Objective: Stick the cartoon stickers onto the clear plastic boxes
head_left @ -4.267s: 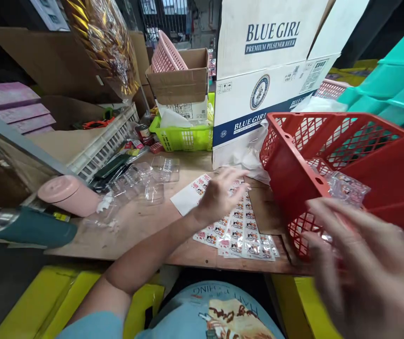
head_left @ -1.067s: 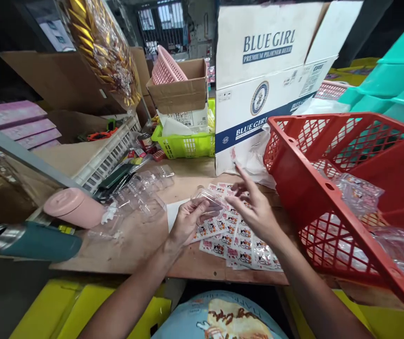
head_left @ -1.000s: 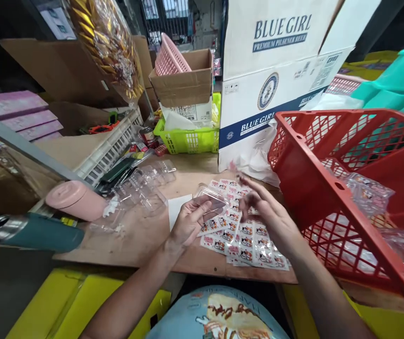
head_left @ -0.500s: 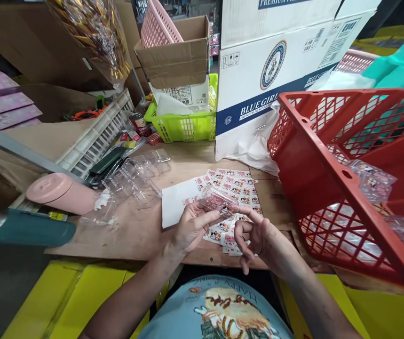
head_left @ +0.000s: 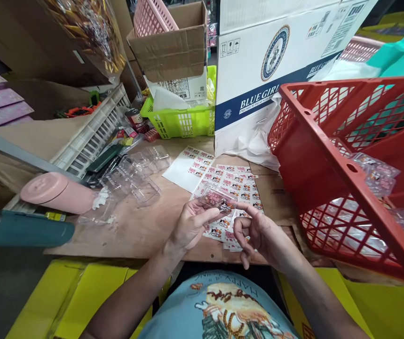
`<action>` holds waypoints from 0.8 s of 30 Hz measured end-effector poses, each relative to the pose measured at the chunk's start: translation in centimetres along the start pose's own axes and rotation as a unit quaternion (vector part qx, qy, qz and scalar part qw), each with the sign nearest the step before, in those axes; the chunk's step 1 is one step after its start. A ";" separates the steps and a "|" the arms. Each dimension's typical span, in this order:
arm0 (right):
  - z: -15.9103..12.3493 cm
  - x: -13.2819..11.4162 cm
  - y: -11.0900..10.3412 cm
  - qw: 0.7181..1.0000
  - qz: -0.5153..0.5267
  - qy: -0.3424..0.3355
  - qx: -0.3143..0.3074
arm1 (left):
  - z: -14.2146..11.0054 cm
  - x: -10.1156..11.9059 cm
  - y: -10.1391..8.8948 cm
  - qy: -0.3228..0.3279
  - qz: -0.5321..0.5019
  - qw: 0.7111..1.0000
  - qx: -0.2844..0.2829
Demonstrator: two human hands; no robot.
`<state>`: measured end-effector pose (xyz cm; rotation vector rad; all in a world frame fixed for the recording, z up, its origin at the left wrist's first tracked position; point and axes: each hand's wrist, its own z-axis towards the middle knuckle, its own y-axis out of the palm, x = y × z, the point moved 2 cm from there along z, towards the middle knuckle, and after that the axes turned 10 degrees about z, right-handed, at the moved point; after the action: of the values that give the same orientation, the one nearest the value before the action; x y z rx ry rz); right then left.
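Note:
My left hand pinches a small clear plastic box by its left end, thumb in front. The box bears a pink sticker with a cartoon cat and stands above the table's middle. My right hand reaches its index finger to the box's right end, touching it; the other fingers are loosely bent and apart. Under and behind the box lie several sticker sheets printed with cats and pink lettering. One partly bare white sheet lies at an angle to their left.
Empty clear plastic boxes lie left, near a pink bottle and a teal bottle. A red basket with clear boxes stands right. Behind are a lime basket and a white carton.
The partly bare sticker sheet has shifted away from me and turned, now lying farther back. Both hands keep almost the same hold at the box. The view has shifted slightly.

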<state>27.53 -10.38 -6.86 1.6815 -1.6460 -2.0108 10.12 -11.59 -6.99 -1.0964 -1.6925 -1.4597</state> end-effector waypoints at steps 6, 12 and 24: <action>0.0 -0.1 0.3 1.000 -0.013 -0.003 0.015 | 0.0 0.0 -0.1 -0.003 0.006 1.000 0.005; -0.1 -0.6 0.8 0.999 -0.041 -0.007 0.031 | -0.1 0.1 -0.1 -0.011 0.020 0.999 0.022; 0.3 -0.4 1.0 0.994 -0.090 -0.011 0.059 | 0.2 -0.3 -0.4 -0.005 -0.016 0.999 0.041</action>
<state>26.91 -10.42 -5.92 1.9191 -1.7083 -2.0529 9.94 -11.47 -7.48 -1.0400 -1.7673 -1.3939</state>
